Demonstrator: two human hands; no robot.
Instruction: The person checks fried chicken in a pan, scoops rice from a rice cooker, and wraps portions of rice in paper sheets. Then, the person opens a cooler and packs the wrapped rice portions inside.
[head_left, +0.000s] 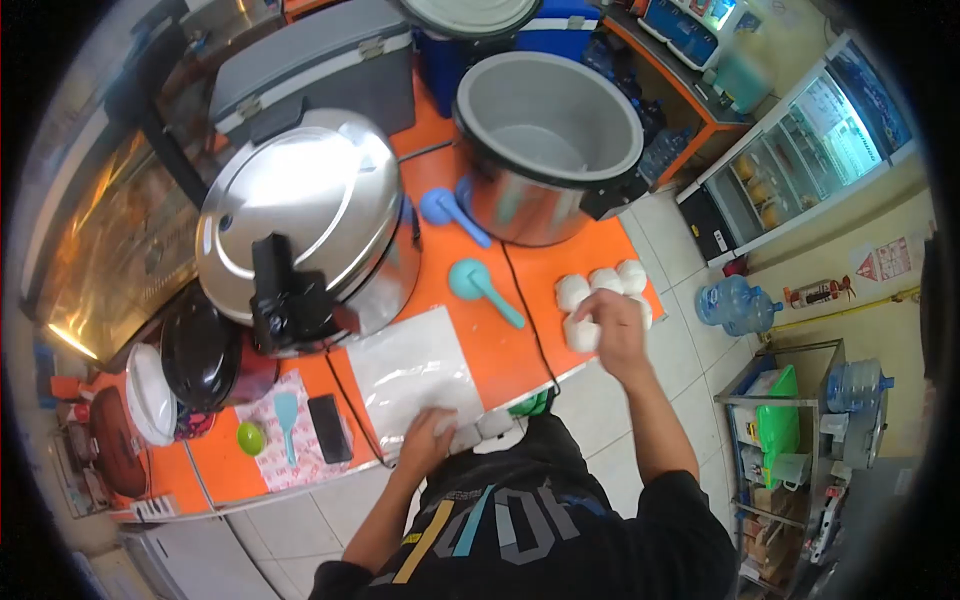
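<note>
On the orange table, my left hand (428,436) rests at the lower edge of a clear plastic sheet (415,370); its fingers are bent, and whether they pinch anything is too small to tell. My right hand (614,328) is over several white round balls (573,292) at the table's right end. Its fingers reach down next to the lower left ball (581,333), partly covering the group. A teal scoop (484,290) and a blue scoop (455,216) lie between the sheet and the open cooker.
A closed steel cooker (300,220) stands left, an open empty cooker (548,125) at the back. A phone (330,428), a teal spatula (288,425) and a green bowl (251,438) lie front left. A black cable (528,320) crosses the table. Right are a metal rack (780,400) and water bottles (738,305).
</note>
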